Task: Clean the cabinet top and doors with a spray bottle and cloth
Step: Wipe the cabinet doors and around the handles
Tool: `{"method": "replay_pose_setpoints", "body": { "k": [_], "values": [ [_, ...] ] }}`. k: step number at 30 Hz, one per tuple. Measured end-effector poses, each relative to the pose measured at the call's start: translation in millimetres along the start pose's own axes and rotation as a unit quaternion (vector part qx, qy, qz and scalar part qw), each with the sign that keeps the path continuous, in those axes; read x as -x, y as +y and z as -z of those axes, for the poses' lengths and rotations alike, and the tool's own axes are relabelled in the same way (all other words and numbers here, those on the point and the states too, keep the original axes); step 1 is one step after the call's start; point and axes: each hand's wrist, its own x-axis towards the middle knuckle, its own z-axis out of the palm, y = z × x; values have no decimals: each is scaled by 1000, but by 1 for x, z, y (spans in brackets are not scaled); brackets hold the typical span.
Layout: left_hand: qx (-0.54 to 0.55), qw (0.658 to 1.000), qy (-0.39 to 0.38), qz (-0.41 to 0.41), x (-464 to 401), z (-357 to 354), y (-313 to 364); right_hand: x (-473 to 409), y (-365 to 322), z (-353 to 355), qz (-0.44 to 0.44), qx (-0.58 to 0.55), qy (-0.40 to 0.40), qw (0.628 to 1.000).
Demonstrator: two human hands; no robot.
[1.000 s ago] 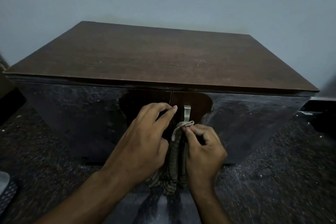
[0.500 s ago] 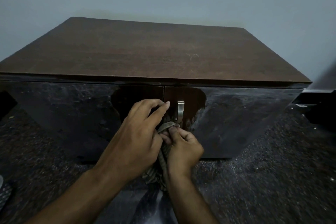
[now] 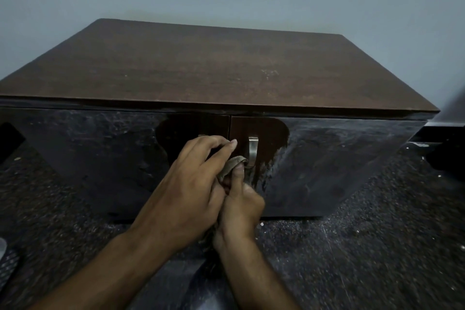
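Moved: both hands (image 3: 193, 178) closer together, frame centre.
Hands: right hand (image 3: 241, 202) pinches cloth (image 3: 230, 167); left curled, contents unclear.
Risk: cloth snagging handle (image 3: 252, 150).

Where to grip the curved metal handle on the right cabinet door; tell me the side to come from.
Hook fingers behind the curved silver metal handle at its bowed middle, coming from its right side. It stands vertical and arches off the dark glossy door, and its left side is crowded by the right hand pinching the grey-brown cloth.
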Motion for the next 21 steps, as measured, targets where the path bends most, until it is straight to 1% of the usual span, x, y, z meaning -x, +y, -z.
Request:
{"method": "replay_pose_setpoints", "body": {
  "k": [3, 7, 12, 14, 16, 18, 21],
  "values": [
    [4, 1000, -4, 2, 0, 0, 0, 3, 0, 0, 25, 14, -1, 1000],
    [3, 1000, -3, -8, 1, 0, -2, -4, -6, 7, 23, -54, 13, 998],
    [9, 1000, -1, -11, 1, 0, -3, 2, -11, 10, -40, -155, 0, 987],
    [8, 1000, 1, -9, 1, -1, -3, 2, -14, 7, -29, -179, -22, 983],
    [5, 1000, 2, -9, 0, -2, -4, -2, -12, 4, -17, -182, -23, 983],
    [2, 1000, -2, -7, 0, -3, -3, -7, -7, 7, -16, -176, -2, 984],
    [-4, 1000, -9, -10, 1, -1, -1, -17, -5, 21, -10, -177, 57, 982]
  ]
}}
